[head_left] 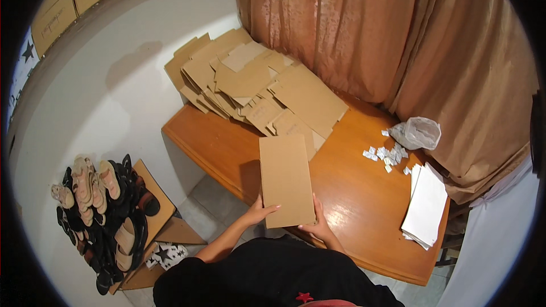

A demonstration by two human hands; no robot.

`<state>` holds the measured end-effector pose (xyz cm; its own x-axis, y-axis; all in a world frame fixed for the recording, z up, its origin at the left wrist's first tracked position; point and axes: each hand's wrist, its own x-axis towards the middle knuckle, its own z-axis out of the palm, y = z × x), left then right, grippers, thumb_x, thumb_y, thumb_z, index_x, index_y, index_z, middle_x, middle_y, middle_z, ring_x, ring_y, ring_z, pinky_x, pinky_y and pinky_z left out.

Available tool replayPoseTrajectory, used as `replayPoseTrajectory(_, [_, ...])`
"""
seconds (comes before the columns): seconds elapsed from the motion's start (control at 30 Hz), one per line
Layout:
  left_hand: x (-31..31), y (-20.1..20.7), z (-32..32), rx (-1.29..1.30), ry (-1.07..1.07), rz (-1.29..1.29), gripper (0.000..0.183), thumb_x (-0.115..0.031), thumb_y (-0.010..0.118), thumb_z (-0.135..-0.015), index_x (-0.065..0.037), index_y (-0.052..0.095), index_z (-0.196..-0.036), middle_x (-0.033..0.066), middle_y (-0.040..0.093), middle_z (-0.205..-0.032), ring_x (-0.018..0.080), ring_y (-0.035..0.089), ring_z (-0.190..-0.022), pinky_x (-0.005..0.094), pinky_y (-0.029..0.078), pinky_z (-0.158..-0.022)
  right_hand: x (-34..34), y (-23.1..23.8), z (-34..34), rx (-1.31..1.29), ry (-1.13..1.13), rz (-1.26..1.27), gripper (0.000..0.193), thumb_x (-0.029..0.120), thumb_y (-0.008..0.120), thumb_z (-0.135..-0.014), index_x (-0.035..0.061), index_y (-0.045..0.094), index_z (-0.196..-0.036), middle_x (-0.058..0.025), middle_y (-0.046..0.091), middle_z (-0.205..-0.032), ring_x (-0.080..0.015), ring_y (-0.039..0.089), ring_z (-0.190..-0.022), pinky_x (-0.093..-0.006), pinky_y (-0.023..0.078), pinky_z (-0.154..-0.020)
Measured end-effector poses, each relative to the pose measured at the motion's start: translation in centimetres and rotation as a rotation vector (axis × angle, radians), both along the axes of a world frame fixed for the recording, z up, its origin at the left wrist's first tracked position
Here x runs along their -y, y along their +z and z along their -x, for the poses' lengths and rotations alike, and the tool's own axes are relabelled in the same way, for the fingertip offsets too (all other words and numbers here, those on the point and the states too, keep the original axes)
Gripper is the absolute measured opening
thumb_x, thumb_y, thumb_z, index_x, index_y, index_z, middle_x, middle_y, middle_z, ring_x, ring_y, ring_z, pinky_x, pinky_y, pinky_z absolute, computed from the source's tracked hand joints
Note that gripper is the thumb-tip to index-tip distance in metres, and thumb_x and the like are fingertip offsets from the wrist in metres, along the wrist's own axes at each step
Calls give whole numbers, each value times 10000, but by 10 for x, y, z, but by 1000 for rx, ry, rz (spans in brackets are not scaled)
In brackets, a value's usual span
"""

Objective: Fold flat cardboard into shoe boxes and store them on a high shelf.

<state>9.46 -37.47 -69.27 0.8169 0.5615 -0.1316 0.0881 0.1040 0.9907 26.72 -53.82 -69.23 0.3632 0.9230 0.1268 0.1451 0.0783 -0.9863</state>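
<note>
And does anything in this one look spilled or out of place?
Small white packets lie scattered loose on the table beside the open bag, perhaps spilled. The flat cardboard is piled askew, edges jutting out. The held box shows no obvious damage.

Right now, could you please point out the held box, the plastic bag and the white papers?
Box (287, 181), head view: middle of broad face.
Bag (416, 133), head view: about its middle.
Papers (427, 202), head view: top sheet.
</note>
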Motion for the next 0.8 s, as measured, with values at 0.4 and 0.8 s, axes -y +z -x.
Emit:
replayPoseTrajectory(0.4, [-163, 193, 1, 421, 122, -789, 1072, -217, 761, -668, -130, 11, -1429, 152, 34, -1480, 285, 103, -1360, 402, 233, -1067, -256, 125, -25, 92, -192, -577, 1003, 189, 797, -616, 18, 182, -1390, -132, 322, -1364, -252, 354, -1238, -366, 318, -1008])
replayPoseTrajectory(0.8, [-308, 394, -52, 838, 613, -1330, 683, -1, 645, -779, -41, 292, -1362, 151, 350, -1369, 238, 413, -1211, 353, 414, -965, -408, 410, -34, 162, -59, -1113, 589, 208, 625, -841, -6, 307, -1288, -141, 511, -1157, -216, 502, -1059, -325, 415, -890])
